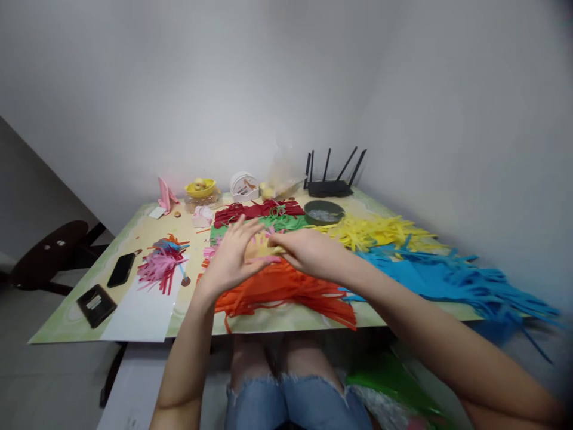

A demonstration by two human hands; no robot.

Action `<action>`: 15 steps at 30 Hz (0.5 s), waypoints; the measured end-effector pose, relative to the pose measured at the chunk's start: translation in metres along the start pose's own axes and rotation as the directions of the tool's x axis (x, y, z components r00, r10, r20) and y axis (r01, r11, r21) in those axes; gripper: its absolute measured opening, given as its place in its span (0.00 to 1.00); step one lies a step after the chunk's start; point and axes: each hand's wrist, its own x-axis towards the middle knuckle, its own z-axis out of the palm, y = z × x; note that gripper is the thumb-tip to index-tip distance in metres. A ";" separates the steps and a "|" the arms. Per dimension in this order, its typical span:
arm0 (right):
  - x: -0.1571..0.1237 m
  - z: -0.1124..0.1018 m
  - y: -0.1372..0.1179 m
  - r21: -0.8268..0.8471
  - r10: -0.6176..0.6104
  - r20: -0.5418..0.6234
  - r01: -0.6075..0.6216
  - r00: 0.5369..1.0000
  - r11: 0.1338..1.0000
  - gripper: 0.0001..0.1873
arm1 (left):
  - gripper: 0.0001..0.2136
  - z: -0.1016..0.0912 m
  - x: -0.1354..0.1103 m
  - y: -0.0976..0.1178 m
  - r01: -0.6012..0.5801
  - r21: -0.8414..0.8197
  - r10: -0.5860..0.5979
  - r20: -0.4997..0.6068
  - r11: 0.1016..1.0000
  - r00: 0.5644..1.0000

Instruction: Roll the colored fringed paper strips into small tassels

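Note:
My right hand (307,252) is closed, fingertips pinched on a small yellow fringed strip (261,245) above the middle of the table. Facing it, my left hand (235,254) is open, with fingers spread and thumb stretched toward the strip. Whether the left hand touches the strip is hard to make out. Below both hands lies an orange fringed sheet (264,289). Behind them are green (286,223) and dark red fringed sheets (257,210). Yellow (385,232) and blue fringed sheets (421,278) spread out to the right.
Finished-looking colourful tassels (163,263) lie on white paper at left, near a phone (121,270) and a dark case (96,305). At the back stand a yellow bowl (200,190), a dark green bowl (324,212) and a black router (330,189). A stool (49,254) stands left.

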 end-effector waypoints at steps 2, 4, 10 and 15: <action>-0.005 -0.004 0.002 0.155 -0.020 -0.053 0.028 0.998 0.987 0.10 | 0.11 0.007 0.008 0.002 0.055 -0.143 -0.044 0.074 0.988 0.996; -0.011 -0.005 0.009 0.297 0.004 -0.103 0.027 0.995 0.954 0.09 | 0.08 0.012 0.010 -0.002 0.167 -0.319 -0.124 0.150 0.933 0.981; -0.021 0.013 0.028 0.489 0.116 -0.134 -0.036 0.984 0.872 0.17 | 0.12 0.006 -0.006 -0.007 0.287 -0.487 -0.282 0.084 0.825 0.956; -0.023 0.025 0.025 0.520 0.166 -0.109 -0.086 0.980 0.850 0.19 | 0.12 0.002 -0.015 0.003 0.326 -0.508 -0.364 0.025 0.797 0.931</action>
